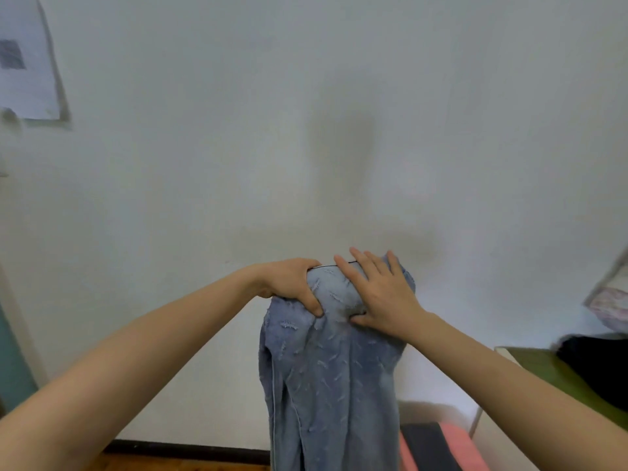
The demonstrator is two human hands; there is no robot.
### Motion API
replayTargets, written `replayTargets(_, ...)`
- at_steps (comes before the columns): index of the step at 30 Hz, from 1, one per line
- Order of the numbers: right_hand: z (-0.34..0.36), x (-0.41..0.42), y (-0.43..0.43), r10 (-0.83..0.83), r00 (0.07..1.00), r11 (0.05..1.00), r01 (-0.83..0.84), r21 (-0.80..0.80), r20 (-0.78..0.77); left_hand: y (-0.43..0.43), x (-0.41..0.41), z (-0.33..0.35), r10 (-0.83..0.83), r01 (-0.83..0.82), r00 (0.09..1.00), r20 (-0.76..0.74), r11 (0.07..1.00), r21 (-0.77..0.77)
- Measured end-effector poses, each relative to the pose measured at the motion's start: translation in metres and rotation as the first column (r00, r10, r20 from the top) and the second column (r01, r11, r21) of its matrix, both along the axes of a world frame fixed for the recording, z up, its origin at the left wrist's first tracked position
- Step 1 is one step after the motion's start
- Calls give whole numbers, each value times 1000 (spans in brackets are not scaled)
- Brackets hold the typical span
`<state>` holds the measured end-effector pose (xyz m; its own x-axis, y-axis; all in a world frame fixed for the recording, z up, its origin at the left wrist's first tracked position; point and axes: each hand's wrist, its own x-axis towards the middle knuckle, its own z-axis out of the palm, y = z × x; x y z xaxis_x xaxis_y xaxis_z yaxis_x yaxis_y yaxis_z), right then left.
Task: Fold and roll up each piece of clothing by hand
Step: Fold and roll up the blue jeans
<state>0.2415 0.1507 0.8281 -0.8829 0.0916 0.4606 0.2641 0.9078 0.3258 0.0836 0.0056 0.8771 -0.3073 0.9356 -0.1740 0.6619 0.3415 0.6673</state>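
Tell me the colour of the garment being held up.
Light blue garment, with small frayed flecks; head view.

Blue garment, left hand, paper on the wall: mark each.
blue garment (pixel 326 385), head view, middle of hanging cloth
left hand (pixel 289 283), head view, back of hand
paper (pixel 23 62), head view, middle of sheet

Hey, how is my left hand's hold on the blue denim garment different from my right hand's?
The left hand grips the blue denim garment, fingers curled over its top and thumb in front; the right hand lies flat on it, fingers straight and spread. The left hand is at the top's left side, the right hand toward its right. Both touch the top, and the cloth hangs below.
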Motion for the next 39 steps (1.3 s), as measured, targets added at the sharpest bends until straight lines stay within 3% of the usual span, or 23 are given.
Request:
replayTargets(3, 1, -2, 10, 114, 991, 994, -113, 13, -68, -2, -3, 5, -63, 66, 997, 48, 996, -62)
replayTargets(6, 2, -10, 4, 112, 990, 989, -119, -89, -85, -1, -6, 12, -121, 103, 985, -122, 984, -144)
replayTargets(9, 4, -18, 0, 28, 997, 978, -42, -206, -70, -2, -9, 17, -67, 6, 932, -356, 986, -168)
replayTargets(12, 14, -23, -3, -74, 997, 935, 75, -348, 17, -3, 20, 3, 86, -117, 688, -721, 993, 7)
replayTargets(15, 28, -29, -7, -101, 986, 876, 152, -457, 134, -2, 52, -35, 210, -56, 490, -846, 976, 209)
replayTargets(18, 43, -28, -4, -36, 978, 811, 148, -566, 204, -9, 39, -61, 206, 77, 258, -944, 969, 233)
replayTargets(22, 66, -16, 5, 140, 953, 630, 124, -767, 270, -21, 15, -61, 177, 267, 113, -978, 942, 202)
replayTargets(26, 75, -14, 14, 242, 908, 500, 184, -846, 341, -21, 10, -46, 204, 373, 63, -977, 903, 213)
replayTargets(29, 78, -13, 19, 326, 833, 417, 298, -858, 448, -20, 10, -40, 219, 425, 130, -967, 869, 253)
replayTargets(31, 80, -12, 20, 338, 792, 427, 352, -833, 508, -16, 13, -37, 204, 396, 212, -956, 876, 275)
replayTargets(35, 90, -10, 11, 147, 856, 687, 272, -673, 496, -7, 16, -33, 183, 257, 417, -890, 916, 308)
replayTargets(39, 65, 6, -2, 89, 932, 868, 100, -486, 351, -7, 16, -19, 155, 93, 722, -675, 944, 317)
